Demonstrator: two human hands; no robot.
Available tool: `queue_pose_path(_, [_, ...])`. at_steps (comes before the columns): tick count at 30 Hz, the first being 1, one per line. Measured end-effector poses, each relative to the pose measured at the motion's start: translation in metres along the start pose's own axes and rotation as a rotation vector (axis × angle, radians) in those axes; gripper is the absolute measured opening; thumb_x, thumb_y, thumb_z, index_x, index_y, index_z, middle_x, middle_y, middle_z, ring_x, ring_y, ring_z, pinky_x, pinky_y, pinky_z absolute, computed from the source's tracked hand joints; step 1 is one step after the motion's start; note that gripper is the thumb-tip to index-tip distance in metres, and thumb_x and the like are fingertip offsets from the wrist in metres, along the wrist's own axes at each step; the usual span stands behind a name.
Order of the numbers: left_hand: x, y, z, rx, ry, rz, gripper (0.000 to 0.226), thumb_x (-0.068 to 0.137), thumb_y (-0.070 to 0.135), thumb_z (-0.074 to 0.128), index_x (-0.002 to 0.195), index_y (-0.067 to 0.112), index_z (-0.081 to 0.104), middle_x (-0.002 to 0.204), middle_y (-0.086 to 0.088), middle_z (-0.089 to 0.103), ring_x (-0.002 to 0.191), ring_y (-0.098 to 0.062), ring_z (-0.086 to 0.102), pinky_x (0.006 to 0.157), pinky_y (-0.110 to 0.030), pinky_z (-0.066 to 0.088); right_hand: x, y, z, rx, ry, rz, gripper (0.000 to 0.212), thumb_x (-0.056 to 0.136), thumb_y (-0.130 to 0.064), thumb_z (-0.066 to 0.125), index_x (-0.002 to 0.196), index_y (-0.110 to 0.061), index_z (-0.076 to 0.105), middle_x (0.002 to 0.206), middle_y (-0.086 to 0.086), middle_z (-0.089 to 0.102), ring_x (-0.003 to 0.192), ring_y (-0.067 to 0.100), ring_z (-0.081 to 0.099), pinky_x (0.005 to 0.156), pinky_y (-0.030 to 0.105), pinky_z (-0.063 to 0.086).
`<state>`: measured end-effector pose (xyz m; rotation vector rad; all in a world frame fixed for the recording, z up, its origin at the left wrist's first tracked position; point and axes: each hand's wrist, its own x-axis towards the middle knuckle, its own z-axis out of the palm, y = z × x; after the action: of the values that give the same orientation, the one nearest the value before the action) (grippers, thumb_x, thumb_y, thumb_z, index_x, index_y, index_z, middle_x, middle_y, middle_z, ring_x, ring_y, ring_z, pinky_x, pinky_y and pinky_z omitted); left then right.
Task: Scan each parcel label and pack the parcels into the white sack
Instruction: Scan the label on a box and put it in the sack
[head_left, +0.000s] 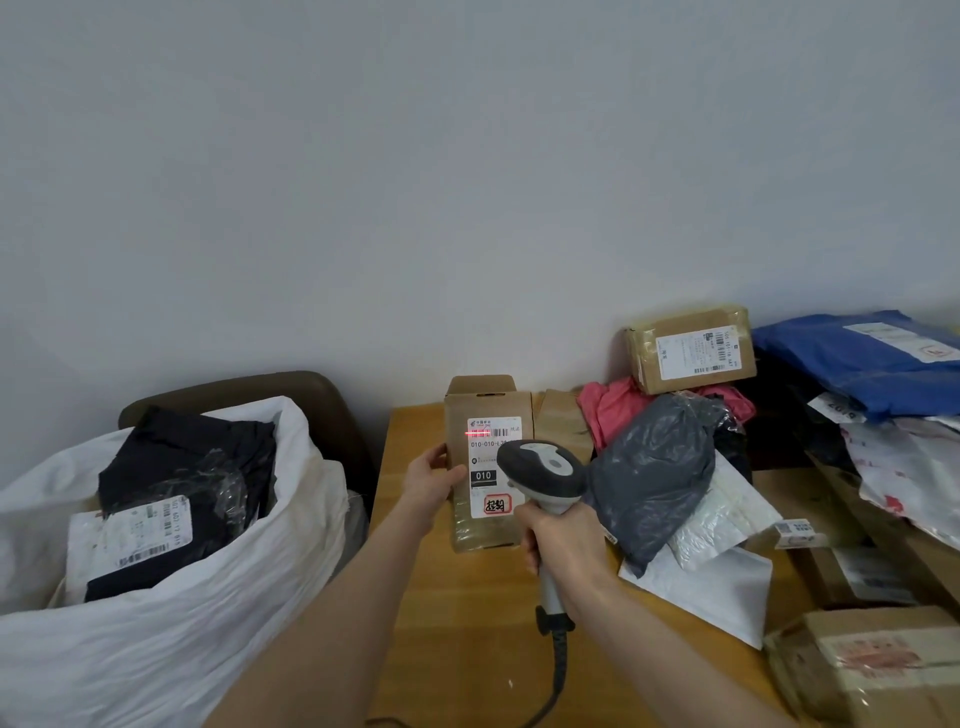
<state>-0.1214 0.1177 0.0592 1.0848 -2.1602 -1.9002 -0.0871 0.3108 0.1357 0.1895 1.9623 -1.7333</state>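
Head view: left hand (431, 486) gripped the cardboard parcel (491, 408) upright on the table (467, 623); right hand (563, 553) clasped the scanner (545, 465), its red line falling on the label (491, 457). Scanning was in hand. Next, the parcel would need carrying left into the white sack (208, 634).

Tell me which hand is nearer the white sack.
Left. The left hand grips the cardboard parcel by its left edge, just right of the white sack; the right hand holds the scanner farther right, beyond the parcel.

left hand (434, 486): fingers curled, gripping | right hand (558, 548): fisted, gripping
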Motion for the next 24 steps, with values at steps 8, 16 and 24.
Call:
queue_pose_path(8, [-0.009, 0.002, 0.011, -0.007, 0.019, 0.015, 0.054, 0.09, 0.008, 0.062, 0.14, 0.015, 0.043, 0.12, -0.004, 0.062, 0.097, -0.019, 0.063, 0.069, -0.029, 0.057, 0.009, -0.001, -0.016, -0.027, -0.018, -0.016, 0.023, 0.079, -0.007, 0.062, 0.056, -0.006, 0.058, 0.05, 0.007, 0.054, 0.047, 0.017, 0.048, 0.058, 0.033, 0.043])
queue_pose_path(16, [-0.018, 0.005, 0.007, -0.04, 0.046, 0.042, 0.052, 0.09, 0.01, 0.061, 0.139, 0.015, 0.044, 0.118, -0.002, 0.062, 0.096, -0.016, 0.064, 0.066, -0.026, 0.055, 0.013, -0.005, -0.018, -0.028, -0.103, -0.049, 0.018, 0.083, -0.006, 0.063, 0.066, -0.005, 0.059, 0.055, 0.009, 0.054, 0.05, 0.02, 0.049, 0.058, 0.033, 0.043])
queue_pose_path(24, [-0.023, 0.033, -0.072, -0.132, 0.093, 0.123, 0.051, 0.092, 0.012, 0.06, 0.14, 0.013, 0.044, 0.107, 0.001, 0.064, 0.094, -0.013, 0.065, 0.066, -0.024, 0.057, 0.02, -0.047, 0.044, 0.072, -0.213, -0.114, 0.004, 0.086, -0.009, 0.067, 0.089, -0.006, 0.066, 0.07, 0.012, 0.067, 0.054, 0.016, 0.057, 0.053, 0.029, 0.047])
